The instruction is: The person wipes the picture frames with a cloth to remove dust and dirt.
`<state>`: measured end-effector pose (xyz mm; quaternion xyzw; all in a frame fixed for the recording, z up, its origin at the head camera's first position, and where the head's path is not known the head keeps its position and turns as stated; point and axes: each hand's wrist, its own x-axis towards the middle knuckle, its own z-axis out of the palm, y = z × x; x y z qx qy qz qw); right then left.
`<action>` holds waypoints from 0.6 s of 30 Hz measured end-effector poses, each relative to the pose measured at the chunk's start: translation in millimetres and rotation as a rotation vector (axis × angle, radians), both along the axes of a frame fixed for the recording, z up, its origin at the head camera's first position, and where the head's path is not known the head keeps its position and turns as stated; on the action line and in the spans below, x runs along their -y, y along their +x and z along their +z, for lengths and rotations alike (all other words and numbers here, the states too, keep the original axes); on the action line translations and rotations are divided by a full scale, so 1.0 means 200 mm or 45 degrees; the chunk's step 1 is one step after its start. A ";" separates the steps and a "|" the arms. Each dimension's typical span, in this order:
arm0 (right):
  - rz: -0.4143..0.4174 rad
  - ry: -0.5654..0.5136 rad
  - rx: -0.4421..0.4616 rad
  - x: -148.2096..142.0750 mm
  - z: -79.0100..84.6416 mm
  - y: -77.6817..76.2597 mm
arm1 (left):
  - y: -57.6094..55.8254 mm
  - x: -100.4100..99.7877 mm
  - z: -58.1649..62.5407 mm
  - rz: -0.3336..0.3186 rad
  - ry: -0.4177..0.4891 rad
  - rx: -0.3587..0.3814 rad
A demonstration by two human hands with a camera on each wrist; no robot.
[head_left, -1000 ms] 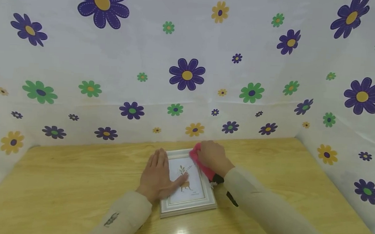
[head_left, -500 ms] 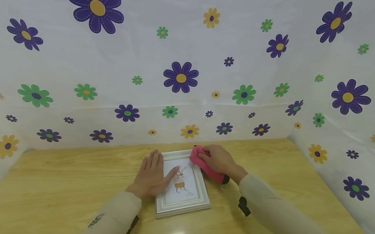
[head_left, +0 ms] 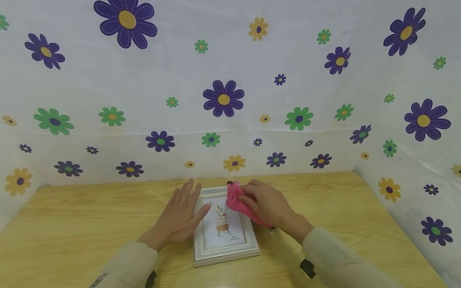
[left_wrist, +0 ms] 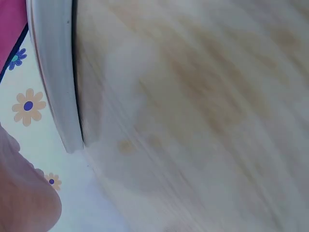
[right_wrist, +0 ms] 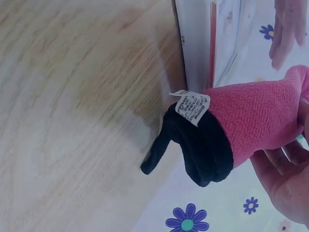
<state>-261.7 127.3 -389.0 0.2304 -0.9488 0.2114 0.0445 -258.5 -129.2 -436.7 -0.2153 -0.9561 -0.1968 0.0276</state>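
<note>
A silver-white picture frame (head_left: 227,254) lies flat on the table, its print of a potted plant (head_left: 221,226) facing up. My left hand (head_left: 178,215) is at the frame's left side with straight, slightly spread fingers; the right wrist view shows it raised off the frame. My right hand (head_left: 270,204) grips a folded pink cloth (head_left: 237,199) over the frame's upper right corner. Black trim (right_wrist: 205,150) and a white label (right_wrist: 193,107) show at the cloth's end in the right wrist view. Whether the cloth touches the glass I cannot tell.
The wood-grain table (head_left: 95,228) extends on both sides of the frame. A white sheet with purple, green and yellow flowers (head_left: 223,99) hangs behind it and along the sides.
My left hand has lifted and shifted left off the picture, uncovering the print. My right hand has moved the pink cloth slightly left, further over the frame's top right.
</note>
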 end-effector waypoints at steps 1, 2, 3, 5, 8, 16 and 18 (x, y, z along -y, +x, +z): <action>0.015 0.007 -0.014 0.00 0.00 0.01 | 0.01 0.01 0.00 -0.004 -0.008 -0.005; 0.024 0.015 -0.029 0.00 0.01 0.02 | 0.01 0.02 0.00 -0.011 -0.009 -0.012; 0.030 0.021 -0.042 0.00 0.01 0.03 | 0.02 0.02 0.01 -0.014 -0.017 -0.016; 0.036 0.021 -0.060 -0.01 0.02 0.05 | 0.03 0.03 0.01 -0.024 -0.022 -0.028; 0.056 0.032 -0.099 -0.02 0.03 0.08 | 0.04 0.04 0.01 -0.031 -0.028 -0.045; 0.153 0.082 -0.228 -0.04 0.06 0.17 | 0.10 0.04 0.05 -0.072 -0.041 -0.076; 0.172 0.089 -0.247 -0.03 0.07 0.19 | 0.11 0.04 0.05 -0.080 -0.028 -0.084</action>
